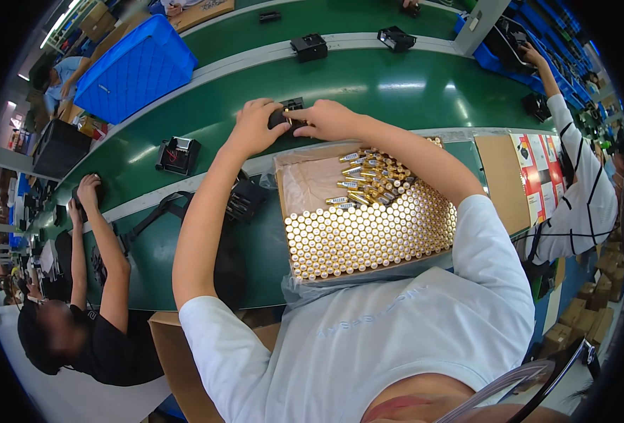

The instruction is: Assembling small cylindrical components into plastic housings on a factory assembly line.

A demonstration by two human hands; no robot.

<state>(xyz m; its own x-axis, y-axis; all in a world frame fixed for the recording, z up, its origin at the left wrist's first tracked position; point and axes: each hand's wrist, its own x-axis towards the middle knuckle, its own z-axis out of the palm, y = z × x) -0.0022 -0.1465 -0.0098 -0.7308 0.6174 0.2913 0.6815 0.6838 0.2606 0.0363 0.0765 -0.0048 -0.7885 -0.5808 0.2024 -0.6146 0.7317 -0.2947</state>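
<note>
On the green belt ahead of me, my left hand (254, 128) is closed round the left side of a black plastic housing (292, 106). My right hand (330, 120) reaches in from the right, its index finger and thumb at a small gold battery (287, 115) by the housing. Part of the housing is hidden behind the fingers. Just below my forearms stands an open cardboard box (282, 185) of gold-and-white batteries (368, 233). Most stand upright in tight rows; several lie loose on their sides at the box's far side.
Another black housing (178, 155) rests on the belt to the left, more on the raised rail (309, 46). A black case (244, 199) lies left of the box. A blue crate (139, 69) stands far left. Co-workers sit at both sides; one person's hands (88, 190) work at the left.
</note>
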